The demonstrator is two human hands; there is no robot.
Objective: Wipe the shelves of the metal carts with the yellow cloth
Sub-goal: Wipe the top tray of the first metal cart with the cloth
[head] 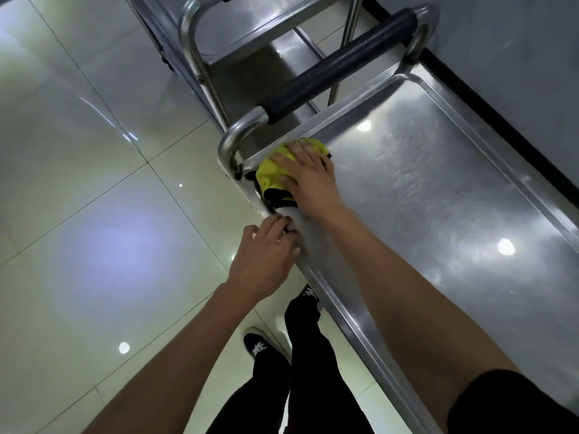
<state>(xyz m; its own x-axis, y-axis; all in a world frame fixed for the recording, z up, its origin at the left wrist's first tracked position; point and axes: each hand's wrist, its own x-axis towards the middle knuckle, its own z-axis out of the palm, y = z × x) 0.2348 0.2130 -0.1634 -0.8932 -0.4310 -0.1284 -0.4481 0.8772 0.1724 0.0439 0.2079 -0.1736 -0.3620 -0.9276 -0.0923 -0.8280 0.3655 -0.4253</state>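
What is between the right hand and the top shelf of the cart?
In the head view, the yellow cloth lies between them: the right hand presses it flat onto the top shelf, near the corner below the cart handle.

Bare forearms, a black short sleeve [513, 402], black trousers [313, 371], dark white-laced sneakers [260, 347].

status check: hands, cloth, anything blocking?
Right hand flat on yellow cloth, pressing it into top shelf corner by the handle. Left hand grips the shelf's near rim. Nothing in the way.
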